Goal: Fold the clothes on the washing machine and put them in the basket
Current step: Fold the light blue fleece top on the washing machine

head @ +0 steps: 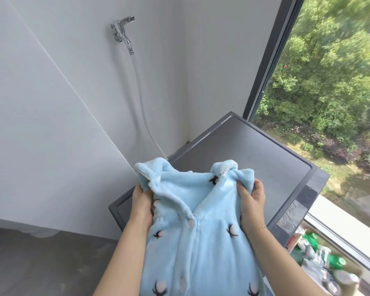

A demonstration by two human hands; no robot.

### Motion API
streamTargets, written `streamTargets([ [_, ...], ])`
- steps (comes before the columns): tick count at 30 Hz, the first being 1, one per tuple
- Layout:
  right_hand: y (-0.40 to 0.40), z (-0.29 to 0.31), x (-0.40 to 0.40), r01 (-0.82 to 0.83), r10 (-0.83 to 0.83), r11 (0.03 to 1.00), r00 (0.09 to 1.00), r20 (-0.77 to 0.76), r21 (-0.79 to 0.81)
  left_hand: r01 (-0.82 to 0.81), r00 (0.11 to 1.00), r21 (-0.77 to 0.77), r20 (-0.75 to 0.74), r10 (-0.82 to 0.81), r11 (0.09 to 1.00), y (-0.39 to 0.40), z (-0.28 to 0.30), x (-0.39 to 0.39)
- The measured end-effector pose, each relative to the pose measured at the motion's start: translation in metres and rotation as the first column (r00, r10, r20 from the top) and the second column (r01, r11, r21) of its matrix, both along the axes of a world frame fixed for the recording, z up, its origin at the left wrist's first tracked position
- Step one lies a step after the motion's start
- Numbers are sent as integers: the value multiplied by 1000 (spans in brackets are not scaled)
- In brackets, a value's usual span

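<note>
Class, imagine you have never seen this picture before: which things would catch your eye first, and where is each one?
First comes the fluffy light-blue pyjama top at bottom centre, held up near its collar by the left hand and right hand. Behind it stands the dark grey washing machine. A chrome tap is on the white wall above, and green trees fill the window on the right.

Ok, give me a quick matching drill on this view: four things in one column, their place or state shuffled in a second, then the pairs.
Things:
1. shirt
2. tap
3. washer
4. bottles

Place or state:
A. on the wall, hose hanging from it
B. by the window, lower right
C. held up by left hand and right hand near the collar
D. bare grey top, below the garment

Pairs: 1-C, 2-A, 3-D, 4-B
</note>
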State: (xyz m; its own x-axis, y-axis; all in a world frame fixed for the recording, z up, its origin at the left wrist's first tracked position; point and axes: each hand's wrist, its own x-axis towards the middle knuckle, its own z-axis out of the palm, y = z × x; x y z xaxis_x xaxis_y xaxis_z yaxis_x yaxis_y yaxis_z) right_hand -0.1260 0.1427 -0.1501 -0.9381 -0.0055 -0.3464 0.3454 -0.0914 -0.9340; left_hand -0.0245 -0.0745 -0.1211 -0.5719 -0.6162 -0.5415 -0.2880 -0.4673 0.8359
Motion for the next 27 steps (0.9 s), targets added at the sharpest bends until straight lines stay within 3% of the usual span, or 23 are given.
streamTargets([
  [2,-5,-5,-2,-9,9,999,1000,13,50,-29,997,-51,66,32,998,0,-7,0],
  [6,1,-16,-7,-77,54,991,979,195,111,-17,979,-197,195,56,980,0,-9,2],
  [11,31,-5,20,-289,214,945,900,379,155,143,951,167,250,-182,976,1,0,31],
  [14,44,0,44,-486,417,871,812,408,76,270,912,159,273,-305,950,10,-7,53],
  [17,46,11,60,-551,493,834,778,390,44,314,892,97,311,-328,945,27,-8,65],
  [20,44,18,74,-538,487,840,806,337,74,319,892,-13,341,-296,948,39,4,71],
  [27,69,41,123,-307,297,946,950,99,103,390,919,-95,104,-380,916,58,25,97],
])
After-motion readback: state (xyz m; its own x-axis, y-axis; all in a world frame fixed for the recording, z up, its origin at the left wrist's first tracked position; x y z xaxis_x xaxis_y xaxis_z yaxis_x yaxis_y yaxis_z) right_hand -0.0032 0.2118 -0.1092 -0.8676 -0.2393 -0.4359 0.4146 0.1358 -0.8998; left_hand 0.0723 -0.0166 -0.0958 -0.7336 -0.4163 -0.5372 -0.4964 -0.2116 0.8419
